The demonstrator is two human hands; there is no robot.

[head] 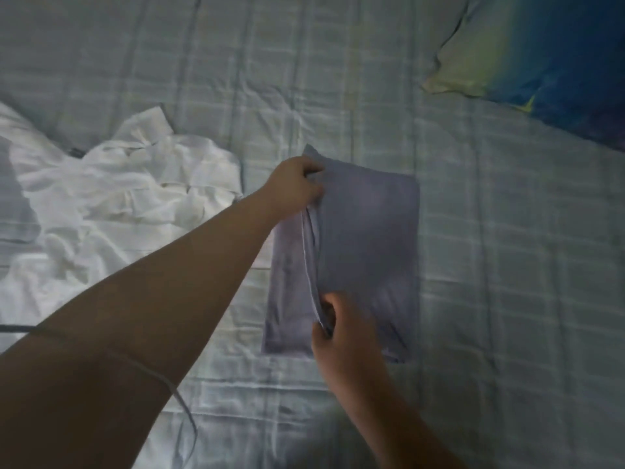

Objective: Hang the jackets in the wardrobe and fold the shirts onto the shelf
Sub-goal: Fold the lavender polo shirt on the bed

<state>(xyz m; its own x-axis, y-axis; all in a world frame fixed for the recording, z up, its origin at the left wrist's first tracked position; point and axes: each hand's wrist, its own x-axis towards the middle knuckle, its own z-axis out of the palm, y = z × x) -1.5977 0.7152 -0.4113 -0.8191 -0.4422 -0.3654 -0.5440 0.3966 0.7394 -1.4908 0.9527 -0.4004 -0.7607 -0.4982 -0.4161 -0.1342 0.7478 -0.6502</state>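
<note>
At the far left a white shirt (118,204) lies crumpled and unfolded on the bed (507,265), its collar toward the top, spread over the pale checked sheet. A thin grey cable (182,404) crosses the bare left forearm and runs down over the sheet below it. That arm reaches up and across to the middle, where the left hand (297,182) has its fingers curled round the upper left edge of a grey shirt (368,238). This shirt lies flat on the bed as a folded rectangle (one layer is doubled over, leaving a strip of the lower layer showing along its left side). Lower down the same folded edge, the right hand (345,333) pinches the fabric between thumb and curled fingers. At the upper right, well apart from the shirt, a pillow (541,55) in pale green and blue rests on the sheet.
</note>
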